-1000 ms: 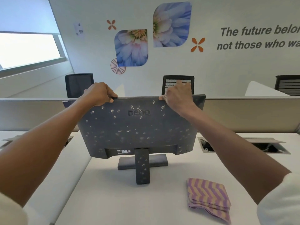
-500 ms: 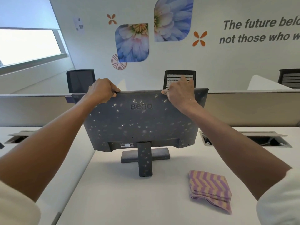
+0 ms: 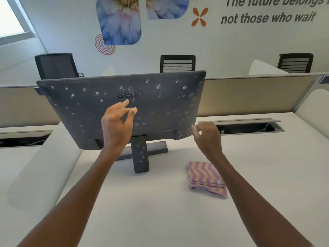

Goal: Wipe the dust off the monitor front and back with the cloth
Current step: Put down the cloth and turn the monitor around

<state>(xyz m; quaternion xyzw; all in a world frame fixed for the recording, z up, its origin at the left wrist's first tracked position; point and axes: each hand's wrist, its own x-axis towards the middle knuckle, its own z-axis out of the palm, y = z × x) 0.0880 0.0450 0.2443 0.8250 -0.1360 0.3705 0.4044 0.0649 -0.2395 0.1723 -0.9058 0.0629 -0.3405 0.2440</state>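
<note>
White desk (image 3: 160, 211) holds the folded cloth (image 3: 206, 177) near and right, long axis running near to far. Just beyond it hovers the right hand (image 3: 208, 136), open and empty, the nearer one. Farther left, the open left hand (image 3: 115, 125) fronts the dusty monitor (image 3: 160, 107) back.

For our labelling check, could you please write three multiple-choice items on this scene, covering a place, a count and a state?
1. Where does the folded purple-and-yellow zigzag cloth lie?
A. On the white desk, right of the monitor's stand
B. Draped over the monitor
C. In the left hand

2. How many black office chairs stand behind the partition?
A. One
B. Three
C. Five

3. What do the hands hold?
A. The cloth
B. The monitor's top edge
C. Nothing

Answers: 1 A, it rests flat on the desk near the right hand. 2 B, three chair backs show. 3 C, the left hand and the right are open before the dusty dark grey monitor back.
</note>
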